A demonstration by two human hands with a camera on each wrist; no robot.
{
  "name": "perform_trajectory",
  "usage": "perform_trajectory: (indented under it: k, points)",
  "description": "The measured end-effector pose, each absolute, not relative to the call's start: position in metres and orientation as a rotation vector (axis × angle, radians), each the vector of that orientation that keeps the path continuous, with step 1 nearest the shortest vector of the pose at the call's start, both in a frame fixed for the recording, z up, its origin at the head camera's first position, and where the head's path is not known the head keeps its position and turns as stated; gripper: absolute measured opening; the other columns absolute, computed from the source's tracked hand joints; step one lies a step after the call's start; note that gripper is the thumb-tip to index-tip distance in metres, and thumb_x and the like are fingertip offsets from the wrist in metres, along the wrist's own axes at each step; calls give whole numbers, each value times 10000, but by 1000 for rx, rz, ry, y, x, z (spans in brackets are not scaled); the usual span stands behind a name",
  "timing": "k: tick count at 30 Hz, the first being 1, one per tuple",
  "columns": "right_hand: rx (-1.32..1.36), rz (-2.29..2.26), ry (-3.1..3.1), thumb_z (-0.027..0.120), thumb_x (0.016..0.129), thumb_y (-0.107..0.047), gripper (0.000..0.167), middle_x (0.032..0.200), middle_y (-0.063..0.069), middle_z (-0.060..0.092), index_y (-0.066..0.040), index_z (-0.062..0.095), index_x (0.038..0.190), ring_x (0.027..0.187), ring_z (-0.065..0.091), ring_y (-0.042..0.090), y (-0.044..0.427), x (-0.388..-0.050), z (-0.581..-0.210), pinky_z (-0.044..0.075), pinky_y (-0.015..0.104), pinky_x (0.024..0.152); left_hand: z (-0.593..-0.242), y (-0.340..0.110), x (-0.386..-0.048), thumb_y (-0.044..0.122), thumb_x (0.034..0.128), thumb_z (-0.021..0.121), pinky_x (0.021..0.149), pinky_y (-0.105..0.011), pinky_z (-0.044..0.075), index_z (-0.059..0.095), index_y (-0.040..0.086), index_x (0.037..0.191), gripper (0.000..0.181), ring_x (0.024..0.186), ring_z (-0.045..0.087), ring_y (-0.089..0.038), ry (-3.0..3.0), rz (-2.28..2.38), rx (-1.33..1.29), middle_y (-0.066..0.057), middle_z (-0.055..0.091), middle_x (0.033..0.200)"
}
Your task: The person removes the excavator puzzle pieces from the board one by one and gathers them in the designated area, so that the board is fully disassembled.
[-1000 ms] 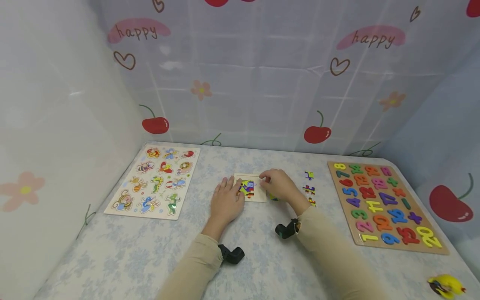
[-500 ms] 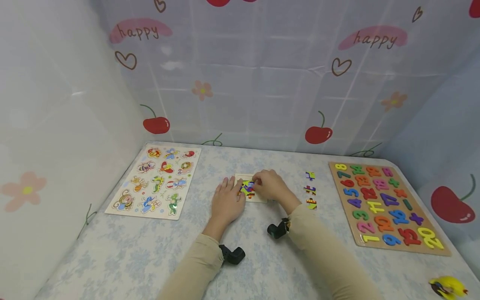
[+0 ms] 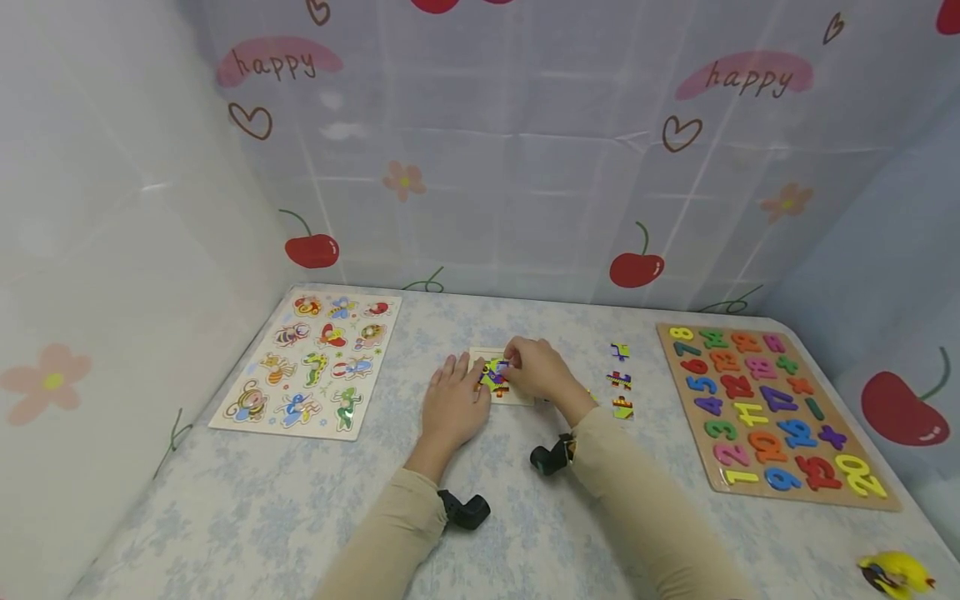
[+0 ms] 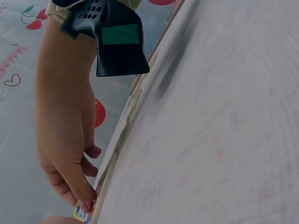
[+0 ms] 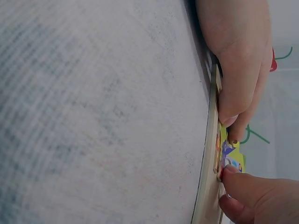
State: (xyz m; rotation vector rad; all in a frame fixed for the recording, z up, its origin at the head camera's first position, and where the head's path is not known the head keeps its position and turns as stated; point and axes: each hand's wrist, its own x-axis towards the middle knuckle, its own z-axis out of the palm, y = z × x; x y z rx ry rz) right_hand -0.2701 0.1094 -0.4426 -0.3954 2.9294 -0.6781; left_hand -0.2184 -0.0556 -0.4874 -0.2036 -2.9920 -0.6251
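The wooden tray (image 3: pixel 522 399) lies near the middle of the table (image 3: pixel 247 517), well apart from its far edge. Joined pieces (image 3: pixel 492 378) sit in the tray, toward its left edge. The left hand (image 3: pixel 455 404) lies across that edge, fingers outstretched and thumb beside the joined pieces. The right hand (image 3: pixel 540 369) is above the tray's right part; its thumb and fingers are brought together on a puzzle piece (image 5: pixel 232 163) beside the joined ones. The fingertips cover much of this piece, so whether it is seated or raised cannot be told.

To the tray's right, three loose pieces (image 3: pixel 619 380) form a column running from far to near. A fourth loose piece (image 3: pixel 590 395) shows partly beside the right wrist.

Probable faults and causes:
- Piece rides over its neighbour: tab and notch misaligned at pressing.
- Joined pieces lift or separate: sideways pressure, or load on one edge only.
- Tray shifts: left hand bears too lightly.
- Fourth loose piece is displaced: right wrist or sleeve (image 3: pixel 637 492) sweeps low toward the table's right edge.
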Motion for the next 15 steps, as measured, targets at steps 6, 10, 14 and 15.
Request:
perform_trajectory:
  k: [6,10,14,15]
  points:
    - [-422,-788,2883,685,944,-228,138,916,15,641,-145,586,994,790,565,169,111,-268,-440,463,307,679,-487,-56,-218,421,1033,345,1271,-460,133,381,260,1543,535,1545,176,-273,-2999,-630,-196,-34,278,1639]
    - [-442,-842,2859,685,944,-212,125,916,8,645,-149,580,969,771,566,158,112,-267,-439,454,291,667,-486,-55,-218,414,1033,353,1270,-462,139,393,253,1538,532,1544,181,-273,-2994,-637,-195,-38,291,1635]
    - [-454,-860,2858,679,949,-212,113,940,14,655,-157,586,982,799,580,160,114,-268,-440,468,305,704,-486,-55,-219,416,1030,365,1270,-464,137,388,256,1540,535,1545,178,-272,-3002,-641,-189,-36,288,1637]
    - [-457,-854,2861,676,950,-215,110,946,17,660,-160,589,990,808,586,163,114,-268,-441,476,312,716,-486,-55,-219,417,1031,363,1270,-463,136,382,259,1543,536,1546,176,-271,-3006,-637,-187,-33,285,1638]
